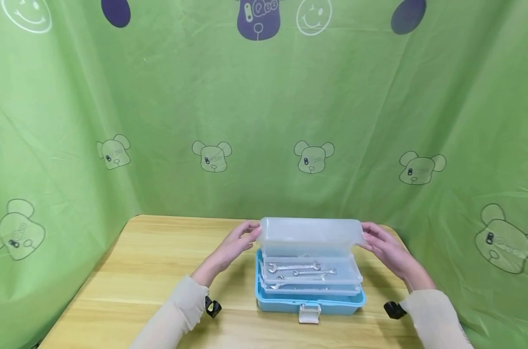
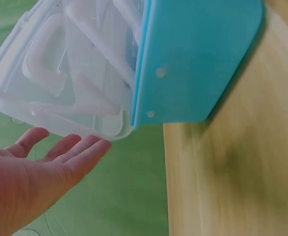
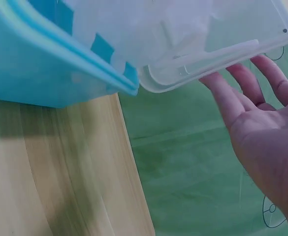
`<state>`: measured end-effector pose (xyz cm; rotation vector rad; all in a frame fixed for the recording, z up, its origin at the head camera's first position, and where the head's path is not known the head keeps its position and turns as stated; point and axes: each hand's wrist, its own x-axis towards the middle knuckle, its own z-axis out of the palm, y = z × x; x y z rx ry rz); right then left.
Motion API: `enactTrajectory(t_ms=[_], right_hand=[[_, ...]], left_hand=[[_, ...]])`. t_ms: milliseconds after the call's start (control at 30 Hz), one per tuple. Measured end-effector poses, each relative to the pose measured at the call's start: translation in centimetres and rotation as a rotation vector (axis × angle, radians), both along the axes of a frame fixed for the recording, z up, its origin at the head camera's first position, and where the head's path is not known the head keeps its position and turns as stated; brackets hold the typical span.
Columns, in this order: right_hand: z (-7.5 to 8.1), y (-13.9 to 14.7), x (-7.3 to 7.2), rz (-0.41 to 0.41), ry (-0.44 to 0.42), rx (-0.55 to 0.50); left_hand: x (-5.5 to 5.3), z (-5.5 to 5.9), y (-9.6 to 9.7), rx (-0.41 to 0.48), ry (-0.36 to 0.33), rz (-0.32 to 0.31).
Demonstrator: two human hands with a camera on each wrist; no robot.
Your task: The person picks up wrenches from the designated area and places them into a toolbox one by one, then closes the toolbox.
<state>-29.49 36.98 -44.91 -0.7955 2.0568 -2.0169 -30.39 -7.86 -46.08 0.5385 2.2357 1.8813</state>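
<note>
A light-blue toolbox [image 1: 281, 306] stands on the table with its translucent lid [image 1: 309, 231] raised and its stepped trays [image 1: 349, 271] lifted. Several silver wrenches [image 1: 294, 267] lie in the trays. My left hand [image 1: 231, 247] holds the lid's left end, with the thumb on its near corner and the fingers along the edge in the left wrist view. At the right end, my right hand [image 1: 388, 249] holds the lid by its edge. The right fingertips [image 3: 215, 81] touch its rim in the right wrist view; the right thumb is hidden there. A white latch [image 1: 309, 314] hangs down in front.
The wooden table [image 1: 159, 271] extends to the left of the toolbox. Green patterned cloth [image 1: 264, 106] hangs behind the table and along both sides. White tray arms [image 2: 102, 44] and a handle [image 2: 40, 54] show through the lid.
</note>
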Motion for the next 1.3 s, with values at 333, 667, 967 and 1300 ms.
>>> enactTrajectory(t_ms=[333,667,967,1300], right_hand=[[0.0,-0.2,1.7,-0.076,0.074,0.200],[-1.1,0.7,2.1,0.002,0.040,0.151],[-1.5,0.8,3.0,0.027,0.012,0.131],[-2.4,1.0,3.6,0.042,0.026,0.096]], left_hand=[[1.2,-1.2,-0.2,-0.011,0.050,-0.006],[2.0,-1.6,-0.9,0.051,0.005,-0.108],[2.5,-2.1,-1.2,-0.021,0.054,-0.125],[3.0,-2.5,-1.4,-0.041,0.057,-0.137]])
